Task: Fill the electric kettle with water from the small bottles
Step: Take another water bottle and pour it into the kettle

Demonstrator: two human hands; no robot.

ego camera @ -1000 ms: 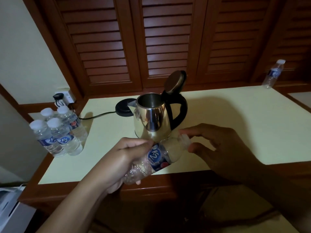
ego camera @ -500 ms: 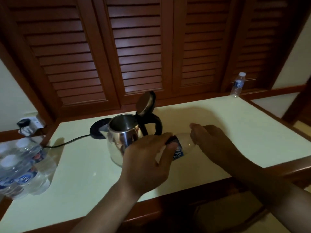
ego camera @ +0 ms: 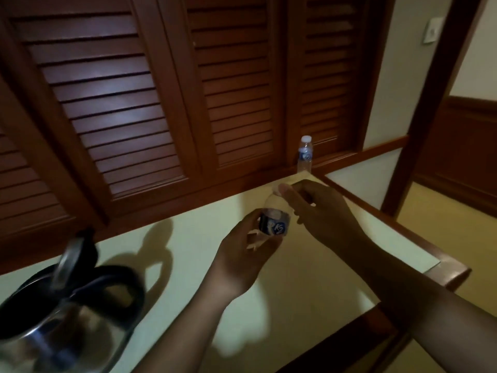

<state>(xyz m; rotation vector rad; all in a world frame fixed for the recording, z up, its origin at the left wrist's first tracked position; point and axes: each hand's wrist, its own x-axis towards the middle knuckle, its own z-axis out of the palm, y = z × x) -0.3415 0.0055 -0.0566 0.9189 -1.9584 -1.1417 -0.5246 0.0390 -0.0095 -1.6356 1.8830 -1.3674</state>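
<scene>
Left hand point(ego camera: 243, 255) is wrapped round the lower body of a small bottle point(ego camera: 274, 220), fingers closed on it just below the blue label, holding it roughly upright above the pale countertop point(ego camera: 188, 238), right of centre. Right hand point(ego camera: 320, 214) is at the bottle's neck w/ thumb and fingers pinched together over the top; cap itself is hidden by the fingers, so I can't tell if it's on or off. Can't make out a water level in the bottle either.

Electric kettle point(ego camera: 64, 324) sits near left on the counter, steel body, black handle, lid point(ego camera: 66, 261) tipped up and open, well apart from both hands. It's blurred. 2nd bottle point(ego camera: 305, 154) stands capped at the far right edge of the counter, against the louvred wooden doors point(ego camera: 161, 90).
</scene>
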